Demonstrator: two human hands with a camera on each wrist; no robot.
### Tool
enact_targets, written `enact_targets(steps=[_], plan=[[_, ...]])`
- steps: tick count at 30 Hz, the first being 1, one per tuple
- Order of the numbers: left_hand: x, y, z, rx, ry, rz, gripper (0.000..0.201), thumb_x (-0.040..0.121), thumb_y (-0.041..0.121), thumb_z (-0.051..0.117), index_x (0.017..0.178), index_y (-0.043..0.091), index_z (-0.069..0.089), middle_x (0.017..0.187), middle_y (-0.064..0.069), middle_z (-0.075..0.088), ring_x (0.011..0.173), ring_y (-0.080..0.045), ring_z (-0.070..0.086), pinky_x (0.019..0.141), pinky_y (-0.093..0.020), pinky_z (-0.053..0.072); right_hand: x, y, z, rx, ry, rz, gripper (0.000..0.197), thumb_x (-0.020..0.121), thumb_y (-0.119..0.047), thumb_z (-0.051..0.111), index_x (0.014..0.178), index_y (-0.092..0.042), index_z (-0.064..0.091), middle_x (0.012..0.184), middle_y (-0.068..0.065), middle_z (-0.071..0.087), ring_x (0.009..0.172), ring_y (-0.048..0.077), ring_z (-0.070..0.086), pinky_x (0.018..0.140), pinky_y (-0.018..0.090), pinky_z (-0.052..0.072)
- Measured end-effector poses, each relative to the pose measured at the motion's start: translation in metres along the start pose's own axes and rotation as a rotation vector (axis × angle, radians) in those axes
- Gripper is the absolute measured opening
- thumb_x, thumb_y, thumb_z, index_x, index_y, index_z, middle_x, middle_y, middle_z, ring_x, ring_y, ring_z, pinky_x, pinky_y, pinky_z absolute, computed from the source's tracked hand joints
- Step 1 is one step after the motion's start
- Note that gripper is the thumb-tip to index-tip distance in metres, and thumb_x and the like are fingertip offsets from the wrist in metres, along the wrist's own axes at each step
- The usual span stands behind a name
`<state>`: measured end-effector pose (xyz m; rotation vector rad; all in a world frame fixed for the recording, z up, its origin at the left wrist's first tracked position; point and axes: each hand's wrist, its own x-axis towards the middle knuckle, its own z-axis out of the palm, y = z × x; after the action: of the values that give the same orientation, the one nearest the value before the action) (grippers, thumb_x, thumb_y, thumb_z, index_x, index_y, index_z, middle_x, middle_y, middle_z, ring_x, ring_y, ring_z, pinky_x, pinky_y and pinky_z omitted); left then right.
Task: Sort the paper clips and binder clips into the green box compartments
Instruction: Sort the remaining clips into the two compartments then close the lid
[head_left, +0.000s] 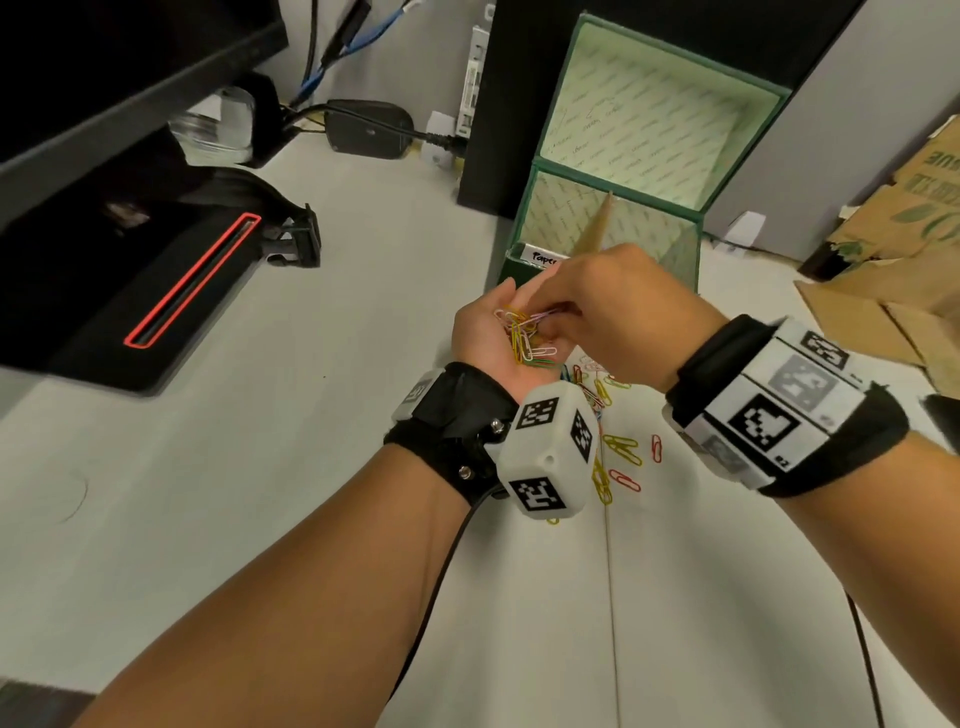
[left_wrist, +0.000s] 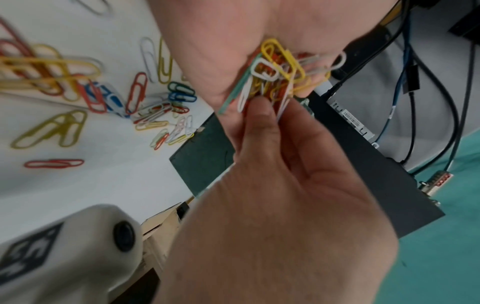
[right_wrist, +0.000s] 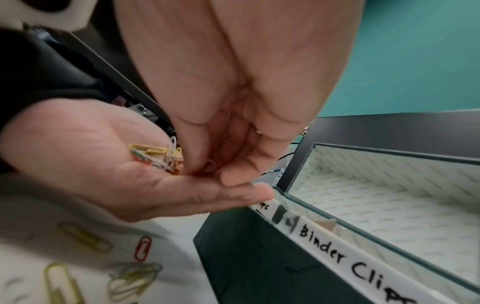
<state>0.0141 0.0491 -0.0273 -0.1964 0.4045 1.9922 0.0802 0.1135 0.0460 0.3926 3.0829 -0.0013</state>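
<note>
My left hand is palm up just in front of the green box, carrying a small heap of coloured paper clips on flat fingers. My right hand reaches in from the right, and its thumb and fingertips pinch clips in that heap. The right wrist view shows the left hand under the right hand's fingertips. The box stands with its lid up, a cardboard divider inside and a "Binder Clips" label on the front rim. More loose clips lie on the white table below the hands.
A black device with a red outline sits at the left. A black tower stands behind the box, with a power adapter and cables beside it. Cardboard is piled at the right.
</note>
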Motion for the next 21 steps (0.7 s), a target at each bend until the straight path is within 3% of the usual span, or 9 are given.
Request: enact_targets(steps=[4, 6, 9, 12, 17, 21], plan=[[0.001, 0.001, -0.003, -0.03, -0.101, -0.04, 0.064, 0.101, 0.028, 0.025, 0.074, -0.007, 0.071, 0.063, -0.019, 0.066, 0.047, -0.026, 0.063, 0.062, -0.031, 0.053, -0.003, 0.004, -0.011, 0.068, -0.007, 0.047, 0.022, 0.093, -0.019, 0.062, 0.11, -0.027, 0.074, 0.093, 0.002, 0.075, 0.089, 0.02, 0.067, 0.085, 0.036, 0.053], [0.001, 0.001, -0.002, -0.052, -0.148, -0.061, 0.062, 0.101, 0.027, 0.025, 0.082, -0.01, 0.069, 0.076, -0.025, 0.069, 0.061, -0.033, 0.069, 0.076, -0.043, 0.05, -0.003, 0.007, -0.016, 0.134, 0.01, 0.077, 0.021, 0.091, -0.021, 0.066, 0.11, -0.027, 0.074, 0.096, -0.002, 0.075, 0.09, 0.015, 0.066, 0.084, 0.031, 0.052], [0.002, 0.003, -0.001, -0.095, -0.164, -0.07, 0.054, 0.101, 0.025, 0.023, 0.1, -0.013, 0.062, 0.091, -0.029, 0.068, 0.086, -0.039, 0.065, 0.093, -0.048, 0.044, -0.002, 0.015, -0.023, 0.225, 0.009, 0.141, 0.02, 0.087, -0.026, 0.07, 0.107, -0.03, 0.075, 0.092, -0.009, 0.073, 0.077, 0.004, 0.06, 0.067, 0.016, 0.044], [0.004, 0.007, 0.0, -0.147, -0.118, -0.089, 0.048, 0.101, 0.024, 0.027, 0.103, -0.011, 0.059, 0.102, -0.03, 0.065, 0.106, -0.042, 0.058, 0.102, -0.052, 0.039, 0.001, 0.022, -0.033, 0.307, -0.001, 0.166, 0.014, 0.085, -0.028, 0.073, 0.098, -0.032, 0.076, 0.076, -0.017, 0.069, 0.062, -0.005, 0.057, 0.053, 0.006, 0.038], [0.005, 0.01, 0.0, -0.134, -0.114, -0.102, 0.049, 0.102, 0.024, 0.025, 0.107, -0.012, 0.057, 0.116, -0.027, 0.058, 0.128, -0.041, 0.046, 0.103, -0.049, 0.038, 0.011, 0.037, -0.05, 0.404, 0.143, 0.278, 0.008, 0.083, -0.03, 0.074, 0.091, -0.029, 0.075, 0.076, -0.007, 0.073, 0.069, 0.008, 0.066, 0.061, 0.016, 0.049], [0.008, 0.012, -0.002, -0.117, -0.111, -0.111, 0.052, 0.103, 0.025, 0.022, 0.104, -0.013, 0.058, 0.113, -0.023, 0.06, 0.129, -0.038, 0.045, 0.101, -0.046, 0.039, 0.036, 0.046, -0.047, 0.386, 0.259, 0.405, 0.013, 0.085, -0.026, 0.073, 0.098, -0.023, 0.075, 0.074, -0.008, 0.067, 0.07, 0.008, 0.062, 0.068, 0.021, 0.049]])
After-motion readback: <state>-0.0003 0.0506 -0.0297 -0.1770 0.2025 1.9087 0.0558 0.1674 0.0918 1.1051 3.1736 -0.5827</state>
